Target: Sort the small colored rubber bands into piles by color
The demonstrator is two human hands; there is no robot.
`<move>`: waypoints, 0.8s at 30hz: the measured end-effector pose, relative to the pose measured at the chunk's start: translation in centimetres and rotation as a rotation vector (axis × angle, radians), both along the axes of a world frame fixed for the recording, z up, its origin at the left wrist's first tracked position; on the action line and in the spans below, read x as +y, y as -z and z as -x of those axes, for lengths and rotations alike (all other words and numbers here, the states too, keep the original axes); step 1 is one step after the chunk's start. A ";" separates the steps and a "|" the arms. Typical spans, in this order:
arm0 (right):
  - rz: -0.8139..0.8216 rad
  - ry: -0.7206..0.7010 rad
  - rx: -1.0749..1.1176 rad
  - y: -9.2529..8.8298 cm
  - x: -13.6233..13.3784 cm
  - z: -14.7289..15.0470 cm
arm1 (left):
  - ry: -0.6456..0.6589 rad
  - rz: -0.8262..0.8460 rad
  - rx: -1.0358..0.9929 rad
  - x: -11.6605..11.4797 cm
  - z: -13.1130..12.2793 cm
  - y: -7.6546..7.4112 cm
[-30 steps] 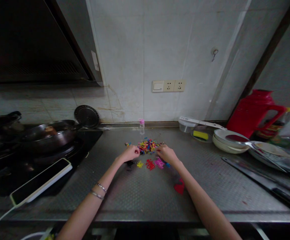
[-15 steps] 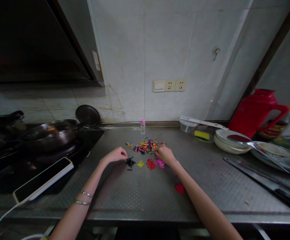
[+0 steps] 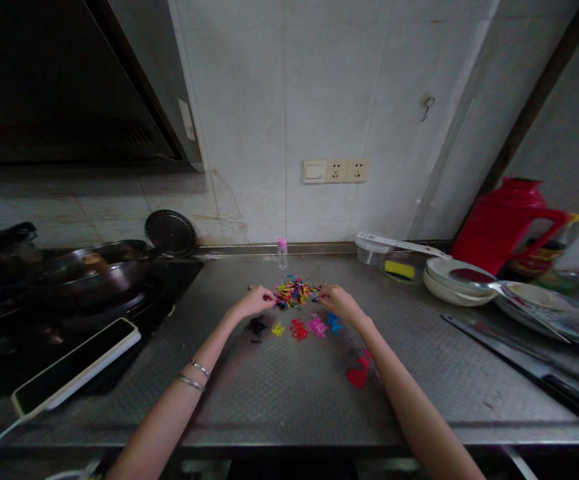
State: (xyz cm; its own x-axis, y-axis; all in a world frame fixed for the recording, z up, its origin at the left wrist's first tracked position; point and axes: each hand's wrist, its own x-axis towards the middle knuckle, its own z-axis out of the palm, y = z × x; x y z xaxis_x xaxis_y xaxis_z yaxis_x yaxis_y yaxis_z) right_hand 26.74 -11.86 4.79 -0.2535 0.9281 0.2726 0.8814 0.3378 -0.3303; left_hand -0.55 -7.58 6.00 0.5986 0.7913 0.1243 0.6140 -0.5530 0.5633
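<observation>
A mixed heap of small coloured pieces [image 3: 295, 292], perhaps little rubber bands, lies on the metal counter. At its left edge is my left hand [image 3: 254, 302], fingers pinched together. My right hand [image 3: 338, 301] is at the heap's right edge with fingertips also closed. What either pinch holds is too small to make out. In front of the heap run sorted piles: black [image 3: 256, 326], yellow [image 3: 278, 329], red [image 3: 298, 329], pink [image 3: 317, 326] and blue [image 3: 334, 323]. Behind it stands a small clear bottle with a pink cap [image 3: 282, 252].
Left, a phone [image 3: 76, 367] with a cable lies by the hob, which carries a pan [image 3: 94, 277]. A red heart-shaped piece [image 3: 358, 377] rests by my right forearm. To the right are a yellow sponge [image 3: 400, 269], bowls [image 3: 456, 291], a long knife [image 3: 499, 353] and a red thermos [image 3: 504, 227].
My left hand has moved right and up from the black pile to the mixed heap. My right hand has shifted slightly up and right, uncovering the blue pile. The view has shifted a little.
</observation>
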 end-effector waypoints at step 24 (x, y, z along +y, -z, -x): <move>0.085 0.046 0.173 2.0 1.4 -2.3 | -0.103 -0.045 -0.117 1.0 0.6 2.7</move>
